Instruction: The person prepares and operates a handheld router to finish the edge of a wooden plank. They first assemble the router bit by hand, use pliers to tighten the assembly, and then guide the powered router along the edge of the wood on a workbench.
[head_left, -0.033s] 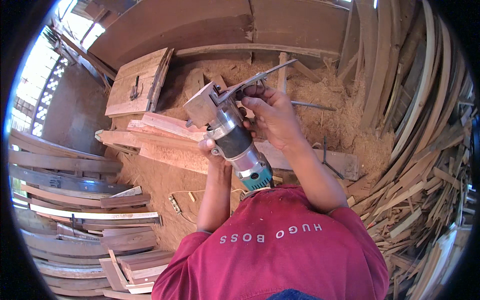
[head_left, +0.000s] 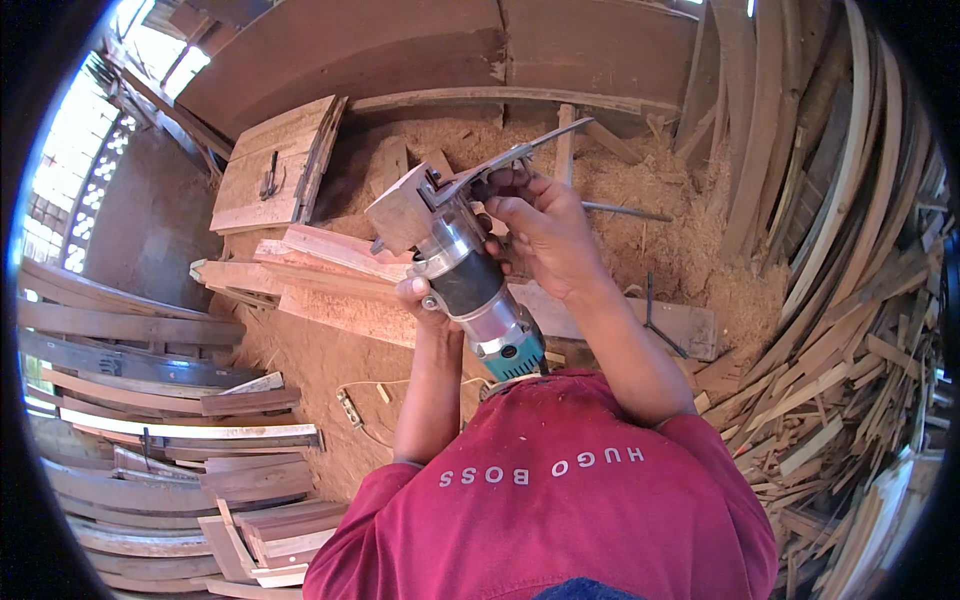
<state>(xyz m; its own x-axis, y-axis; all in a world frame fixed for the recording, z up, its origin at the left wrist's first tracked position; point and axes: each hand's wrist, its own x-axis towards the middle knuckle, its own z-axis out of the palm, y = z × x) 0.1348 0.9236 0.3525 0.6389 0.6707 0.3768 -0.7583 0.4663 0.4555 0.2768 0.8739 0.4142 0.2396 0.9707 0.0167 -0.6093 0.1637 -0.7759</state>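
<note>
Left hand [head_left: 436,312] holds router [head_left: 470,284]; long axis slants up-left.

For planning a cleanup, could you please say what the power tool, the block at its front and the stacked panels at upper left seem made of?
Power tool: mostly metal, polished, from its silvery glints; its teal end looks like moulded plastic, being evenly coloured and slotted.
Block: probably wood, unvarnished, given its matte tan face.
Panels: wood, apparently bare, with streaky grain.
</note>
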